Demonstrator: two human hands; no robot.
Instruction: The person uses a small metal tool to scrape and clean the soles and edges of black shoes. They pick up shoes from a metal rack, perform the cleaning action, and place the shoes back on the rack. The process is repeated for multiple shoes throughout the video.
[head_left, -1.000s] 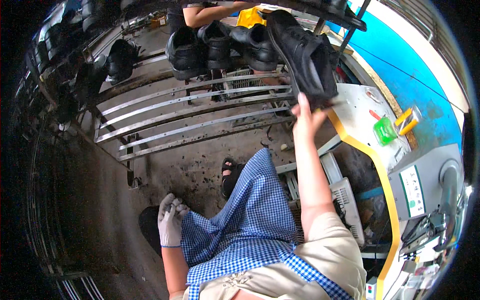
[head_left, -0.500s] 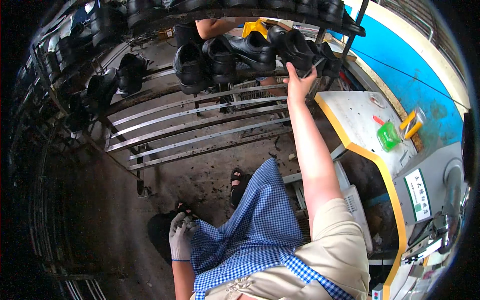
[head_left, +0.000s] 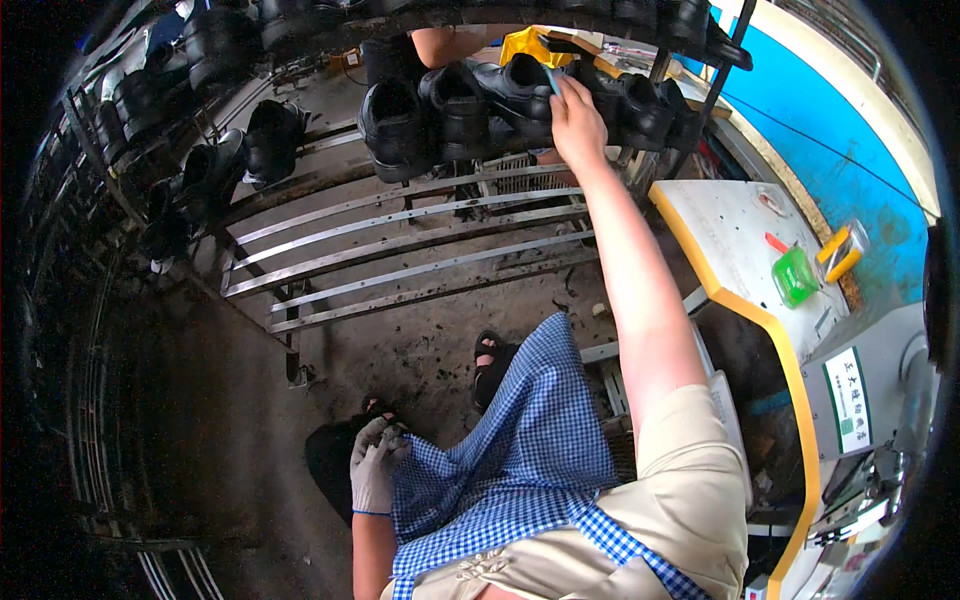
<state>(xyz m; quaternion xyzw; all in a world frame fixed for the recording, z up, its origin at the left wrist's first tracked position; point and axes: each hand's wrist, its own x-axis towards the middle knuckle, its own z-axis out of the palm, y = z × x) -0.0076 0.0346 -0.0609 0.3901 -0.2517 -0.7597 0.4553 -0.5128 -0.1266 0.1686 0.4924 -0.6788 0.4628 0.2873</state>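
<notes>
My bare right hand (head_left: 580,125) reaches up to the shoe rack, its fingers pressed together at the side of a black leather shoe (head_left: 520,95). A thin pale-blue edge shows at the fingertips, too small to name. Other black shoes stand to the left, one of them a black shoe (head_left: 395,130) with its heel toward me, and a black shoe (head_left: 645,110) stands to the right. Low by my blue checked apron (head_left: 520,430), my left hand (head_left: 378,465) in a pale, stained glove has its fingers curled; what they hold, if anything, is hidden.
Metal rails (head_left: 400,245) of the rack run below the shoes. At right stands a yellow-edged worktable (head_left: 725,215) with a green container (head_left: 795,277) and a yellow-banded jar (head_left: 842,250). Another person's arm (head_left: 455,47) shows behind the rack, near a yellow object (head_left: 525,47).
My right hand has moved left along the row, from one shoe to the shoe beside it. The view has shifted slightly. My left hand stays low by the apron.
</notes>
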